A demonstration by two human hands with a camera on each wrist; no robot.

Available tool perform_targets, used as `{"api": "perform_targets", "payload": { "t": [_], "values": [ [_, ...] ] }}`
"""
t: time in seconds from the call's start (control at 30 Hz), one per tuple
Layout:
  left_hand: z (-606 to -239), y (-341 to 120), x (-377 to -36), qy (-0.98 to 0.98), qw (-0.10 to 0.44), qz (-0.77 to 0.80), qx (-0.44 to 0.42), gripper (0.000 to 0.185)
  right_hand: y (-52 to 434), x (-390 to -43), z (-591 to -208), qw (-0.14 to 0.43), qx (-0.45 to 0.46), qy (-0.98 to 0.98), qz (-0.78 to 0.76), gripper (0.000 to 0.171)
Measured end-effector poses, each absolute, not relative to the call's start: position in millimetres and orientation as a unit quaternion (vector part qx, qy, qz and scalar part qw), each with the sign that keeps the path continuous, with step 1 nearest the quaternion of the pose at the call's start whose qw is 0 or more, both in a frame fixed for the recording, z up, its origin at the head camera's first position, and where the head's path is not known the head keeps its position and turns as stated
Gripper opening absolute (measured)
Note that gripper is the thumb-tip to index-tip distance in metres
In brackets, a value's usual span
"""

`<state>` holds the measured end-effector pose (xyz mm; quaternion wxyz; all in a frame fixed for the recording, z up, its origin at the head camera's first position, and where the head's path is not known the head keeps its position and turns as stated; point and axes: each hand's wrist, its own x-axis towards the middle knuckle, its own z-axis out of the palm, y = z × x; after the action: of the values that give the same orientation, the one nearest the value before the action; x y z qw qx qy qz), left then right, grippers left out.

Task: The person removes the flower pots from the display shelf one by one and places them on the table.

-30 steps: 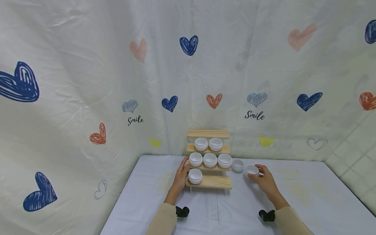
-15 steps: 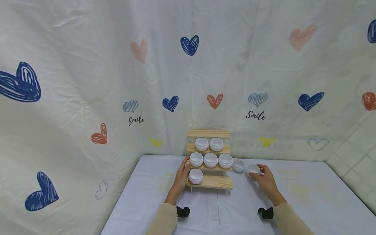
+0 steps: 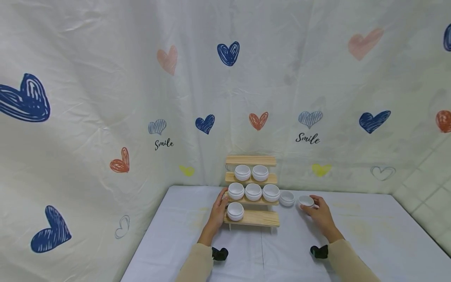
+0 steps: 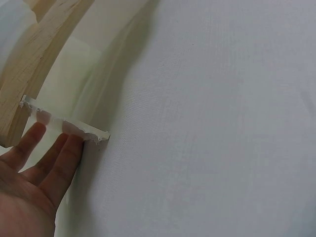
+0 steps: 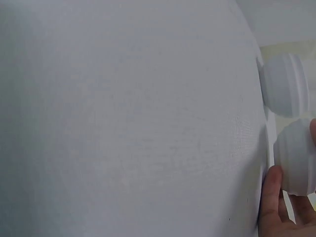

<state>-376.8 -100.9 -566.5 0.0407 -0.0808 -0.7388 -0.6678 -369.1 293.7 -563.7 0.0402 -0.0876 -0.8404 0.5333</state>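
The stepped wooden rack (image 3: 251, 192) stands at the back of the white-covered table (image 3: 352, 243), and everything here sits around it. The person's left hand (image 3: 217, 209) lies flat against the rack's left side, fingers (image 4: 59, 158) straight and close together in the left wrist view, touching the wood, seemingly to steady it. Just off the rack's right side, the right hand (image 3: 318, 213) curls around a small white jar (image 3: 305, 201) resting on the table, thumb (image 5: 270, 190) on one side and fingertips on the other, a grip that looks set for lifting. A second loose jar (image 3: 287, 198) sits between the held one and the rack, touching neither. On the rack itself, two jars fill the upper step, three the middle, and one (image 3: 235, 210) sits at the left end of the lowest step, leaving bare wood to its right.
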Motion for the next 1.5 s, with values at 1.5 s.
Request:
{"api": "perform_targets", "payload": {
  "t": [1.5],
  "values": [
    [-572, -102, -380, -0.744, 0.045, -0.662, -0.082, 0.047, 300, -383, -564, 0.011, -0.076, -0.842, 0.533, 0.077]
  ]
}}
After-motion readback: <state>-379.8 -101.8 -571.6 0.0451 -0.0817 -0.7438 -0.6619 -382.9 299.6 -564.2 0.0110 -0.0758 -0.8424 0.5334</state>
